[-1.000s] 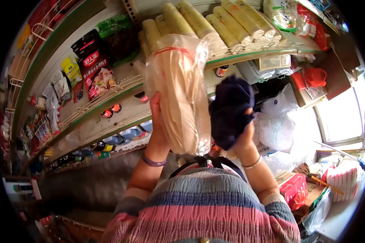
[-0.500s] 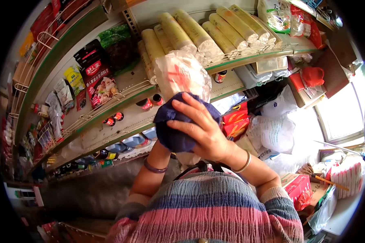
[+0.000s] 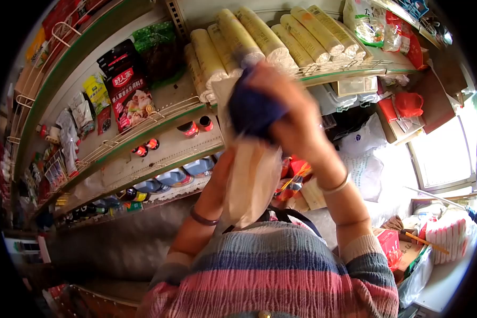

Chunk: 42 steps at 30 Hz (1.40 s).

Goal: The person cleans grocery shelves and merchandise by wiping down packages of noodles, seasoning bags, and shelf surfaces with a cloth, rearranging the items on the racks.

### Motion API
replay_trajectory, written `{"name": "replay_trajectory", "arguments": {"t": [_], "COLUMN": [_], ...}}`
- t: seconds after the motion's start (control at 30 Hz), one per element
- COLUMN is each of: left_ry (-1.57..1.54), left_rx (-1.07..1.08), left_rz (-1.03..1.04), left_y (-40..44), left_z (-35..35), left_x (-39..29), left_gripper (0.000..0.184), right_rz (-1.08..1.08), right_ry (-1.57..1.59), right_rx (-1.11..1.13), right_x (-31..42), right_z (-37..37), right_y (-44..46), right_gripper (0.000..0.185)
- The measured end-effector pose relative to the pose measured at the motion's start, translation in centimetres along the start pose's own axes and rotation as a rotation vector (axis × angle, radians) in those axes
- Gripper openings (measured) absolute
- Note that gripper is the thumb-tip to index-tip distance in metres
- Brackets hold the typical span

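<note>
My right hand (image 3: 292,114), smeared by motion, is closed on a dark blue cloth (image 3: 253,110). The cloth lies against the upper part of a pale, clear-wrapped plastic package (image 3: 252,183). That package hangs upright in front of my chest, with its upper part partly hidden by the cloth. My left hand (image 3: 226,163) grips the package from its left side, and most of its fingers are hidden behind it. Just beyond my hands is a shelf with yellow-wrapped rolls (image 3: 238,40).
To the left on the shelf stand a red and black seasoning pouch (image 3: 126,95) and other packets. Red-capped bottles (image 3: 191,130) are on the level below. At right are white plastic bags (image 3: 363,135), a red bag (image 3: 409,104) and a pink box (image 3: 388,244).
My right hand and the cloth have moved up and away from my chest. The package's lower part, hidden before, now shows below the cloth. The view has shifted slightly.
</note>
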<state>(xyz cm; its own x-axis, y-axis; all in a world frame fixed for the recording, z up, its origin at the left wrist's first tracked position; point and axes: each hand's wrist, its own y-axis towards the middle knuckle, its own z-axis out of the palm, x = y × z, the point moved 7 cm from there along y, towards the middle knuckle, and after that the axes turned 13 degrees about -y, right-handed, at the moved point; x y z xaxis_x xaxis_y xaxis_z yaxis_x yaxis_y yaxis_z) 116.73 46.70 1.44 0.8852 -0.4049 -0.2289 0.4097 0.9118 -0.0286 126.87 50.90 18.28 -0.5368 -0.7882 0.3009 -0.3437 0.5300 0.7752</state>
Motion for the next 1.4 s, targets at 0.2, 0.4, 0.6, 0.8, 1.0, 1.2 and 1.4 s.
{"name": "replay_trajectory", "arguments": {"t": [0.2, 0.4, 0.6, 0.8, 1.0, 1.2, 1.4], "left_ry": [-0.151, -0.08, 0.118, 0.463, 0.337, 0.351, 0.394], "left_rx": [0.095, 0.014, 0.026, 0.069, 0.106, 0.075, 0.099], "left_rz": [-0.101, 0.068, 0.125, 0.204, -0.029, -0.078, -0.062], "left_y": [1.4, 2.7, 3.4, 3.3, 1.8, -0.2, -0.2], "left_z": [-0.7, -0.8, 1.4, 1.9, 1.6, 0.4, -0.6], "left_x": [-2.3, -3.8, -1.3, -0.4, -0.4, -0.5, -1.1], "left_gripper": [0.069, 0.06, 0.06, 0.08, 0.101, 0.095, 0.09], "right_rz": [-0.124, 0.019, 0.054, -0.008, -0.009, 0.405, 0.003], "right_ry": [0.147, 0.879, 0.115, -0.122, -0.124, -0.006, 0.033], "right_rx": [0.28, 0.513, 0.102, 0.118, 0.024, -0.162, -0.002], "right_x": [4.5, 1.8, 1.1, 2.2, -0.7, -10.2, -2.4], "right_z": [3.9, 1.3, -1.1, 1.3, -0.1, -1.9, -0.7], "right_y": [-6.8, -9.6, -6.3, -6.0, -2.8, -2.1, -1.8], "right_gripper": [0.045, 0.029, 0.049, 0.055, 0.046, 0.035, 0.047]}}
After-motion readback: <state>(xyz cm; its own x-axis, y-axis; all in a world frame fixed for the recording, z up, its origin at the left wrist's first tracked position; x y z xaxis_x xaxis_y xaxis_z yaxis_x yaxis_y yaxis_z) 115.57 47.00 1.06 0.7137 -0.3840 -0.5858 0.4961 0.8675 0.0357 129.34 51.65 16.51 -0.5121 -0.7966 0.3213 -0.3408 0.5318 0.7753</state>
